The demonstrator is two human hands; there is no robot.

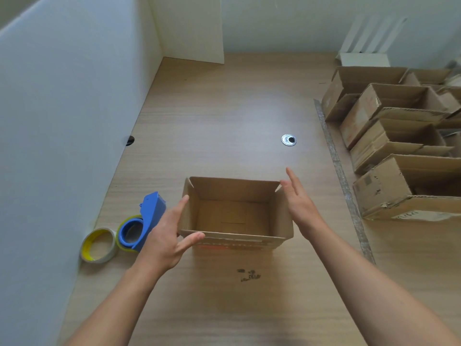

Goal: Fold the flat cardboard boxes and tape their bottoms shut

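**Cardboard box stands between two flat hands**

One cardboard box (pixel 234 216) sits open-top on the wooden table (pixel 224 108), near its front edge. The left hand (pixel 167 236) and right hand (pixel 301 203) flank its side walls, fingers straight, gripping nothing. To the left lie one blue tape dispenser (pixel 149 216) and one loose tape roll (pixel 98 245). At least five folded boxes (pixel 399 136) crowd the right side.
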